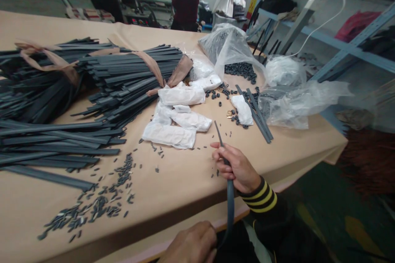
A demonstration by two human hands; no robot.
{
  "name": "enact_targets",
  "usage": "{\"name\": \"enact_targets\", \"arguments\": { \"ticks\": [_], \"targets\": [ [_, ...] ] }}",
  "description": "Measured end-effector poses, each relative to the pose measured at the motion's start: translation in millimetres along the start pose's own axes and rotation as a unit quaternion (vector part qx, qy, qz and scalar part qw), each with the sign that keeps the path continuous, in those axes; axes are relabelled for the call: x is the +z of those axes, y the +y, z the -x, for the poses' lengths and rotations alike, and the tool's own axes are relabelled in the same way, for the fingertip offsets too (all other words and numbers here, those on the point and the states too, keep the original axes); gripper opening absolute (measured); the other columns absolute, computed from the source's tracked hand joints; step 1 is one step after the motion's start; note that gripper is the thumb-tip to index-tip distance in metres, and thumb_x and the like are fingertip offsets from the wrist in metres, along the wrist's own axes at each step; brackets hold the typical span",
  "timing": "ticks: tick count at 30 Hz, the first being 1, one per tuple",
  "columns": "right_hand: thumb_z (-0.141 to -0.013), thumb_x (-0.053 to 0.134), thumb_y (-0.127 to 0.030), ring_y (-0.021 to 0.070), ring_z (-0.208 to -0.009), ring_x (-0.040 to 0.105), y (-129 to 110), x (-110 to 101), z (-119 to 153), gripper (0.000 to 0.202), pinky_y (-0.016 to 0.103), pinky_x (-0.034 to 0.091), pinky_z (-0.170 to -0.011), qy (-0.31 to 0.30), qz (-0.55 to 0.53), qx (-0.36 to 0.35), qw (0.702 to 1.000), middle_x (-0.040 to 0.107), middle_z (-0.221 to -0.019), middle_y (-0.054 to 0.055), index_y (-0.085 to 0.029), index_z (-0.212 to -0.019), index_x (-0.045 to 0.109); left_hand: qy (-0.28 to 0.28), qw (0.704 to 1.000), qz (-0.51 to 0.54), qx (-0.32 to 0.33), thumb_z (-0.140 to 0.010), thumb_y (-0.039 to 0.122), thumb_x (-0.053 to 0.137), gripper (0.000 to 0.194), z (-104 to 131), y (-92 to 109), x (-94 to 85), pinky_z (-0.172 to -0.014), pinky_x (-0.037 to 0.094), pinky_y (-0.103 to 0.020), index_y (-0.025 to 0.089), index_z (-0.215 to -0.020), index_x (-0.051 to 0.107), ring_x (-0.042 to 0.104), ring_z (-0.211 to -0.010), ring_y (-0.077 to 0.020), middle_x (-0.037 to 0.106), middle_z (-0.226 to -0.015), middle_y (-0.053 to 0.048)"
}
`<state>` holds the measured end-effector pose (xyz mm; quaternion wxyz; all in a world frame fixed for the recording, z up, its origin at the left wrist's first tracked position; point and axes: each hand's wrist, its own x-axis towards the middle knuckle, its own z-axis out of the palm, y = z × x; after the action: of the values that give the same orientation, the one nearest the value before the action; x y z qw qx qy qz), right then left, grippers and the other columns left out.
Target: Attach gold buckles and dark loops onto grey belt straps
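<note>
A long dark grey strap bends downward between my two hands at the table's near edge. My right hand, in a dark sleeve with yellow stripes, is closed round its upper part, and the narrow tip sticks up past the fingers. Low in the picture, my left hand is curled at the strap's lower end; its fingertips are partly hidden. Beyond my right hand lie two loose straps, small dark loops and a gold-coloured buckle.
Bundles of dark straps tied with tan bands fill the left side, with loose straps before them. Small dark offcuts are scattered nearby. White wrapped packets and clear plastic bags lie farther back. Two people are behind the table.
</note>
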<state>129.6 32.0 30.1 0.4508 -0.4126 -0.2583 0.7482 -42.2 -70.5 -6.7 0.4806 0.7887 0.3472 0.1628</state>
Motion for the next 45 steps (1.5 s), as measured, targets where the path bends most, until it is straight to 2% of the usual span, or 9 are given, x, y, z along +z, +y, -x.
{"name": "enact_targets", "arguments": {
  "ticks": [3,6,8,11,16,23,36,41,45],
  "targets": [
    [-0.082,0.05,-0.033,-0.0005,-0.035,0.023,7.7,5.0,2.9,0.023,0.011,0.012,-0.029,-0.109,0.034,0.092,0.989,0.048,-0.063,-0.004,-0.014,-0.093,0.056,0.102,0.985,0.099,-0.096,-0.08,0.026,0.047,0.012,-13.3,4.8,-25.9,-0.057,0.044,-0.022,0.02,-0.083,0.057,0.055,-0.06,-0.0132,0.06,-0.067,-0.002],
    [-0.082,0.049,-0.035,-0.0003,-0.033,0.025,17.1,5.7,6.4,0.029,0.011,0.015,-0.028,-0.21,0.047,0.19,0.958,0.051,-0.058,-0.002,-0.011,-0.094,0.058,0.268,0.906,0.264,-0.192,-0.079,0.037,0.049,0.025,-32.2,3.0,-60.7,-0.047,0.044,-0.021,0.017,-0.091,0.057,0.053,-0.048,-0.0113,0.057,-0.06,0.0],
    [-0.083,0.048,-0.035,0.0002,-0.032,0.027,25.2,5.2,8.6,0.031,0.011,0.019,-0.027,-0.242,0.04,0.226,0.943,0.053,-0.058,-0.001,-0.009,-0.096,0.058,0.305,0.857,0.368,-0.194,-0.073,0.039,0.056,0.031,-43.4,-2.6,-76.3,-0.043,0.043,-0.019,0.015,-0.093,0.057,0.051,-0.045,-0.0094,0.058,-0.061,0.0],
    [-0.083,0.048,-0.035,0.0017,-0.033,0.033,37.0,3.8,9.7,0.034,0.013,0.03,-0.028,-0.261,0.022,0.255,0.931,0.057,-0.059,0.001,-0.008,-0.101,0.057,0.301,0.824,0.439,-0.194,-0.068,0.035,0.062,0.027,-52.6,-12.7,-81.7,-0.038,0.038,-0.014,0.013,-0.083,0.056,0.046,-0.039,-0.0057,0.055,-0.052,0.003],
    [-0.081,0.05,-0.037,0.0079,-0.043,0.052,44.5,0.7,6.9,0.033,0.022,0.049,-0.042,-0.236,0.023,0.223,0.945,0.065,-0.066,0.006,-0.01,-0.101,0.052,0.307,0.813,0.44,-0.227,-0.067,0.031,0.063,0.021,-52.0,-20.3,-73.3,-0.036,0.037,-0.012,0.014,-0.074,0.051,0.049,-0.036,-0.0056,0.056,-0.047,0.004],
    [-0.083,0.046,-0.029,0.0154,-0.062,0.065,34.4,2.3,6.4,0.029,0.026,0.05,-0.057,-0.193,0.039,0.191,0.962,0.066,-0.081,0.01,-0.013,-0.107,0.049,0.312,0.811,0.439,-0.227,-0.07,0.029,0.061,0.02,-51.6,-23.8,-74.6,-0.039,0.041,-0.011,0.014,-0.076,0.051,0.051,-0.039,-0.0053,0.059,-0.05,0.002],
    [-0.087,0.036,-0.024,0.0204,-0.073,0.066,32.8,-4.3,0.9,0.026,0.029,0.051,-0.061,-0.153,0.0,0.214,0.965,0.067,-0.083,0.014,-0.009,-0.099,0.054,0.341,0.825,0.392,-0.22,-0.071,0.029,0.061,0.021,-53.4,-33.9,-76.3,-0.043,0.046,-0.013,0.014,-0.08,0.051,0.055,-0.042,-0.0069,0.061,-0.053,0.001],
    [-0.085,0.043,-0.032,0.0108,-0.051,0.059,35.7,-0.7,-2.6,0.03,0.027,0.053,-0.052,-0.136,0.023,0.222,0.965,0.063,-0.069,0.007,-0.007,-0.091,0.058,0.314,0.836,0.422,-0.154,-0.071,0.023,0.063,0.019,-46.4,-37.1,-74.8,-0.05,0.046,-0.011,0.013,-0.085,0.055,0.056,-0.052,-0.0045,0.063,-0.064,0.001],
    [-0.071,0.065,-0.026,0.0046,-0.046,0.049,37.1,4.0,-2.6,0.02,0.023,0.054,-0.047,-0.121,0.048,0.205,0.97,0.053,-0.058,-0.004,-0.01,-0.08,0.057,0.277,0.825,0.482,-0.103,-0.072,0.019,0.063,0.011,-35.5,-38.2,-73.8,-0.065,0.05,-0.017,0.014,-0.081,0.058,0.059,-0.068,-0.007,0.062,-0.087,-0.001]
  ]
}}
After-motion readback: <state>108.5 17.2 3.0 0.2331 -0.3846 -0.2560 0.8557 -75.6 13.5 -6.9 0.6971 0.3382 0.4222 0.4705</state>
